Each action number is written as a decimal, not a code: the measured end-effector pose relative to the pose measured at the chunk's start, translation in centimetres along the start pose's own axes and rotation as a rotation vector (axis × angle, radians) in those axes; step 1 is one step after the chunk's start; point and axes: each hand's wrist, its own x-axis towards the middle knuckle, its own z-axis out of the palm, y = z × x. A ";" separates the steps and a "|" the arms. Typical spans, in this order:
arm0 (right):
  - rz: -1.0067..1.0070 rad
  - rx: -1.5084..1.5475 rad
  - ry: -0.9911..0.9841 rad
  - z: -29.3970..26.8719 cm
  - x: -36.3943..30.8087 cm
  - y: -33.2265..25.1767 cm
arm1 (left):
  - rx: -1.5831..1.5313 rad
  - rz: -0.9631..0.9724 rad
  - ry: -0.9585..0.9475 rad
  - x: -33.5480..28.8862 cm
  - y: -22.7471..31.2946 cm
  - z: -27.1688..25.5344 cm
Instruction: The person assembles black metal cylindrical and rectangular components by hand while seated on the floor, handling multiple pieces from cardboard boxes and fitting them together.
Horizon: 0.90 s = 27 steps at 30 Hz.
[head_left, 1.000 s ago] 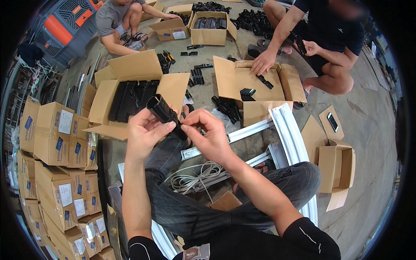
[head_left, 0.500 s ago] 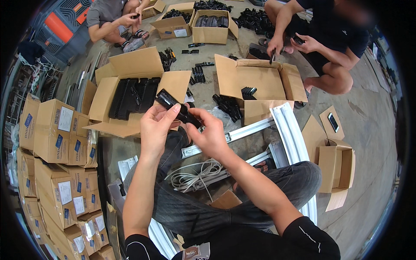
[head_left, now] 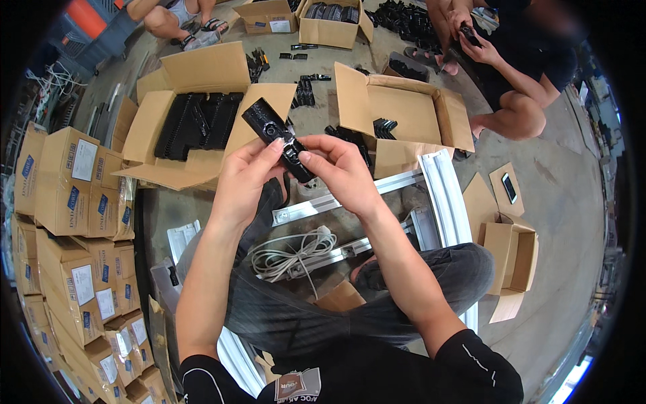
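Both my hands hold one long black plastic part (head_left: pixel 272 131) in front of my chest. My left hand (head_left: pixel 243 180) grips it from the left, thumb on its middle. My right hand (head_left: pixel 340 172) pinches its lower end from the right. The part's rounded upper end points up-left, toward an open cardboard box (head_left: pixel 151 128) filled with more black parts (head_left: pixel 195 121). A second open box (head_left: pixel 404 111), holding a few black pieces, lies behind my right hand.
Stacked small sealed cartons (head_left: pixel 67 222) line the left. White metal rails (head_left: pixel 441 195) and a coil of white cable (head_left: pixel 289 252) lie over my crossed legs. A person (head_left: pixel 518 74) sits at the back right, another (head_left: pixel 175 17) at the back left. A phone (head_left: pixel 509 188) lies on cardboard.
My hands have lifted the black part slightly and drawn it closer. The person at the back right has pulled a hand out of the open box and now holds a black piece near the body.
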 end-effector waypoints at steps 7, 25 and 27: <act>0.012 -0.213 0.033 -1.1 1.5 -0.1 | -0.016 -0.010 0.066 -0.1 -0.5 -0.9; 0.664 -1.419 -0.107 -8.8 8.7 29.5 | -0.313 0.056 0.299 0.3 3.7 -3.4; 0.643 -1.477 -0.089 -8.8 8.9 31.1 | -0.331 0.068 0.338 0.2 4.5 -3.3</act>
